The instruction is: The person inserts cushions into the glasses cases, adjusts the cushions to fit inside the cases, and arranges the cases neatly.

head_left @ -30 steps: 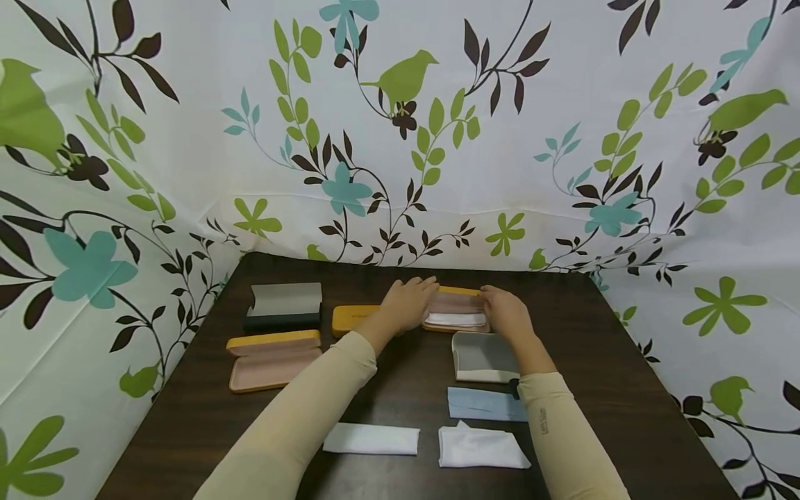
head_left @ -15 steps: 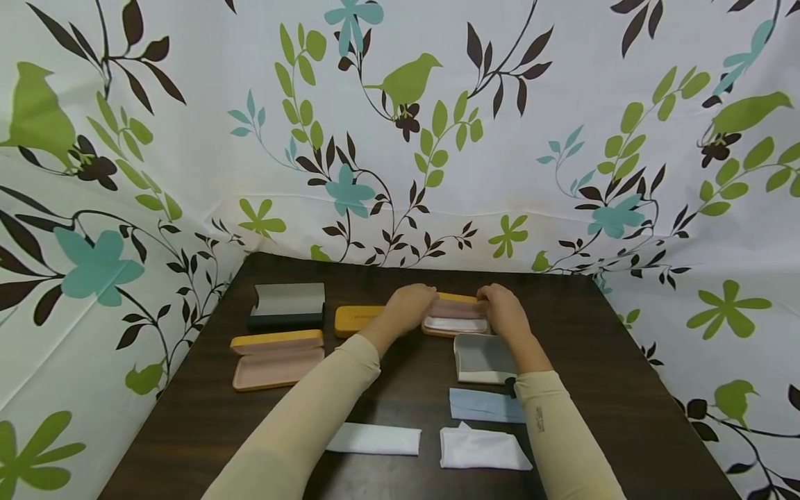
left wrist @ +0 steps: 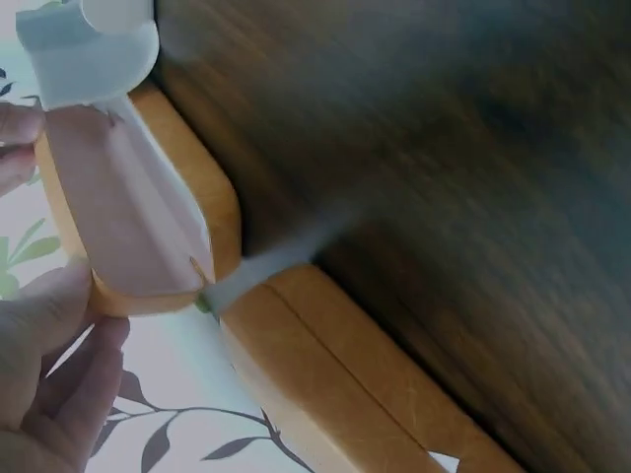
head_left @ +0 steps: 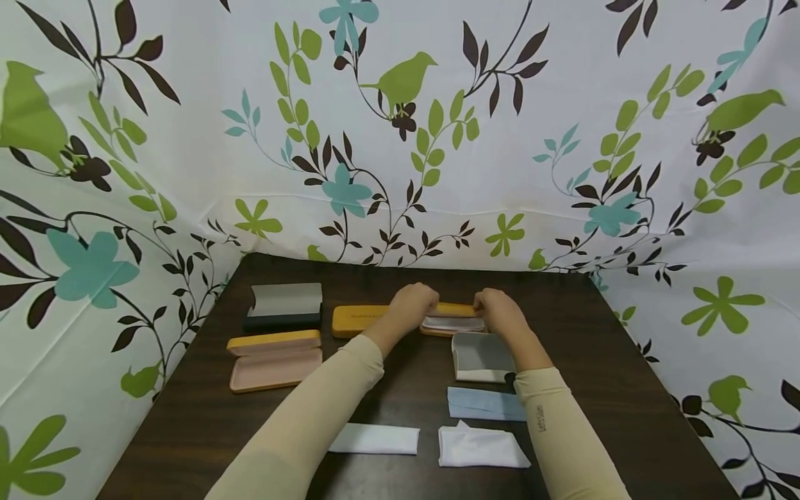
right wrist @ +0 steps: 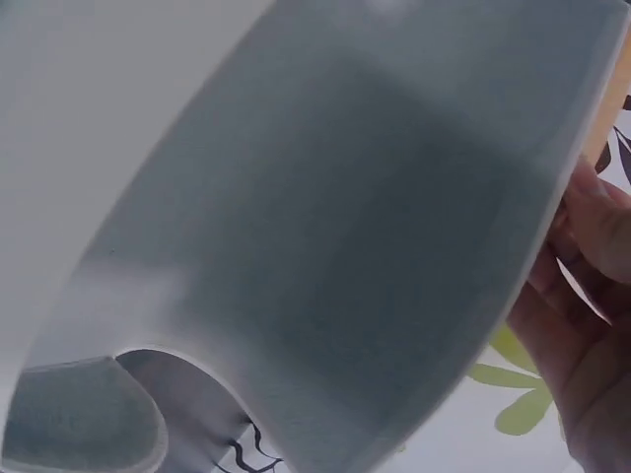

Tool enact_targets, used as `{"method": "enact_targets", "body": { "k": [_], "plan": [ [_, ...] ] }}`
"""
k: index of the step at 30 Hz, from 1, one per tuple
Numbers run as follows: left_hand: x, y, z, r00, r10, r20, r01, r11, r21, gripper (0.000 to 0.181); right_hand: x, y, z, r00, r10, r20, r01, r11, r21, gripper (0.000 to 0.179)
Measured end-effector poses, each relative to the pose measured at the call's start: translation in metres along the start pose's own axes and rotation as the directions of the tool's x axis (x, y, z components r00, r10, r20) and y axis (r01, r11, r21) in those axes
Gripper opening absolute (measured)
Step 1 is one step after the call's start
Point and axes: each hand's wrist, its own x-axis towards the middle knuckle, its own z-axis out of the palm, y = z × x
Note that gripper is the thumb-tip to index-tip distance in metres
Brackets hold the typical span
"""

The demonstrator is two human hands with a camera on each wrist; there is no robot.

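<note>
Both hands hold the lid of an orange glasses case (head_left: 456, 310) at the back of the table, one at each end. A folded white cloth (head_left: 453, 323) lies inside, under the half-lowered lid. My left hand (head_left: 412, 305) pinches the lid's left corner; the left wrist view shows thumb and fingers on the lid's pink lining (left wrist: 128, 207). At the right end, my right hand (head_left: 500, 316) pinches the lid edge. An open grey-lined case (head_left: 484, 354) stands just in front of the right hand and fills most of the right wrist view.
Beside the left hand lies a closed orange case (head_left: 356, 321). Further left are an open orange case (head_left: 278, 364) and an open dark-based grey case (head_left: 284, 302). Nearer me lie a blue cloth (head_left: 484, 404) and two white cloths, one left (head_left: 378, 439), one right (head_left: 481, 446).
The orange case's lid has tipped down toward me, hiding more of its pink lining. Both hands have stayed at its ends, and the left fingers have curled in.
</note>
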Motion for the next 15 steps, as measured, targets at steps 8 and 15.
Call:
{"method": "enact_targets", "body": {
  "k": [8,15],
  "plan": [
    [-0.014,0.009,0.014,0.993,0.059,0.101,-0.075,0.984,0.160,0.044,-0.001,0.001,0.011,0.983,-0.024,0.185,0.017,0.999,0.040,0.022],
    [-0.011,0.010,0.004,1.000,0.005,0.020,-0.007,0.995,0.103,0.048,-0.005,0.000,0.014,0.996,0.006,0.086,-0.009,0.999,0.036,0.010]
  ]
}}
